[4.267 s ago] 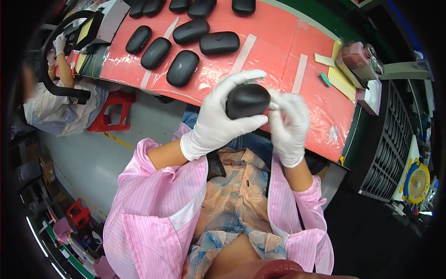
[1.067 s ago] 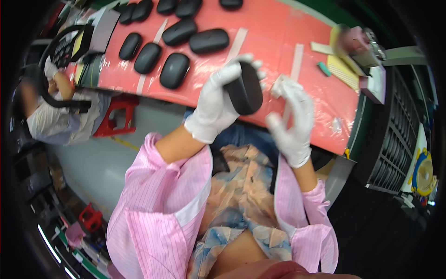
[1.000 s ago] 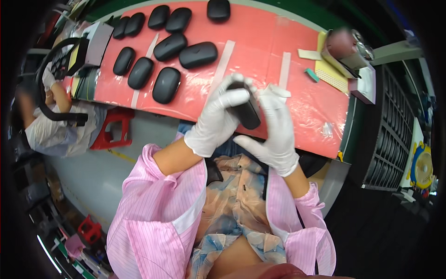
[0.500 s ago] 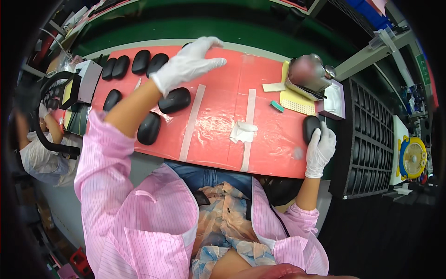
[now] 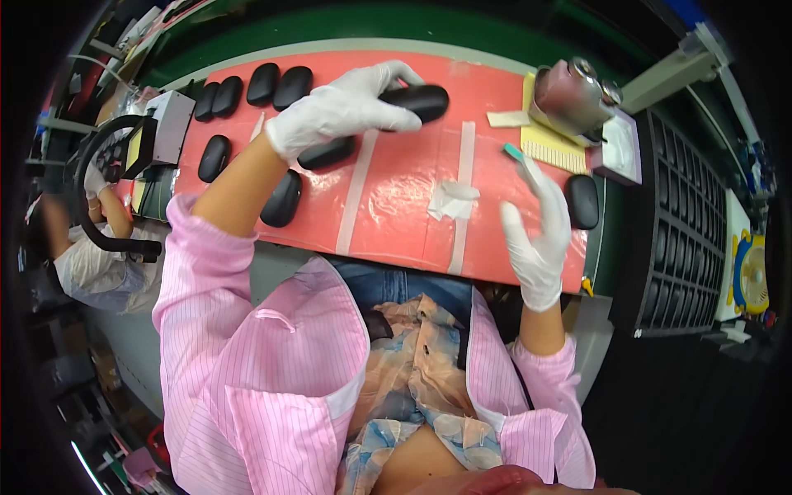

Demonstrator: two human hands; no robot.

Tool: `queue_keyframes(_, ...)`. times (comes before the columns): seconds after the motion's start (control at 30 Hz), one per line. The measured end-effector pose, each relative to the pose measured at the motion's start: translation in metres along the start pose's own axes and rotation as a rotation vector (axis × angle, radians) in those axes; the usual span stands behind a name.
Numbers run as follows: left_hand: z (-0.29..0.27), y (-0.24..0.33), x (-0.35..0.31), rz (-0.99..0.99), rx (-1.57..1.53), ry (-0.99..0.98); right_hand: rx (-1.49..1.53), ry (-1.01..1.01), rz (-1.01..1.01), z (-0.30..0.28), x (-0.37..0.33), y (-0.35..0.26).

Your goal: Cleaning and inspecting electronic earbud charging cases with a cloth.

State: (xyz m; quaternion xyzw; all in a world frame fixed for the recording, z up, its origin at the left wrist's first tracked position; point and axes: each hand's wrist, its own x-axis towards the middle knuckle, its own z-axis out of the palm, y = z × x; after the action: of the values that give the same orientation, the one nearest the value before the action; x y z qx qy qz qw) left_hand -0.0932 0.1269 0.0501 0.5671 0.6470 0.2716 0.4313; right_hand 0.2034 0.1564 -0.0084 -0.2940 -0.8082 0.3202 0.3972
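My left hand (image 5: 346, 107), in a white glove, grips a black rounded case (image 5: 422, 101) between thumb and fingers above the far middle of the pink work mat (image 5: 404, 181). My right hand (image 5: 542, 227), also gloved, is open with thumb and fingers apart over the mat's right part. Its fingertips overlap a small green block (image 5: 513, 152) in the picture; I cannot tell whether they touch it. Another black case (image 5: 582, 202) lies just right of that hand. Below my left wrist are a black case (image 5: 327, 153) and one more (image 5: 281, 199).
Several black cases (image 5: 262, 84) lie at the mat's far left. A crumpled white cloth (image 5: 453, 200) is near the middle. Back right stand a metal container (image 5: 571, 99) and a white box (image 5: 619, 147). A black compartment rack (image 5: 681, 239) stands right; a co-worker's gloved hand (image 5: 95, 179) shows far left.
My left hand has closed on a black case and moved right with it. My right hand has left the case at the right edge and moved left, fingers spreading. The whole view has shifted.
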Motion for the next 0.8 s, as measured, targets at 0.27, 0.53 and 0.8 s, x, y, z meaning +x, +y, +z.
queue_keyframes(0.27, 0.097, 0.009, -0.078, 0.092, -1.021, 0.253, 0.202, -0.12, -0.175, 0.035, 0.012, -0.028)
queue_keyframes(0.53, 0.13, -0.012, -0.104, 0.189, -0.952, 0.429, 0.631, -0.358, 0.127, 0.04, -0.004, -0.044)
queue_keyframes(0.8, 0.13, -0.005, -0.116, 0.172, -0.949, 0.311, 0.609, -0.342, 0.48, 0.037, -0.016, -0.059)
